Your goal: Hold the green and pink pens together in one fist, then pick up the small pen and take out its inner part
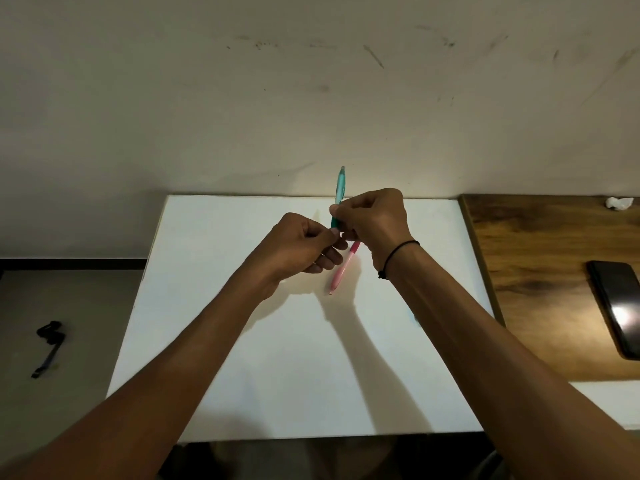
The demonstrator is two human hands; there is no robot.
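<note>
While both hands meet above the white worktop [214,341], two pens sit between them.
The right hand [375,225] grips an upright teal pen [340,188]; the left hand [299,245], fingers curled, pinches at its lower end, a pink pen [343,268] just beneath, a phone [620,306] well right.

place: home room or study corner | evidence: scuffed cream plaster wall [311,81]; white rectangular tabletop [242,341]; wood-grain side desk [536,271]; black smartphone [620,306]

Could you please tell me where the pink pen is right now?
In the head view the pink pen lies on the white table, just below the right hand and beside the left hand.
</note>
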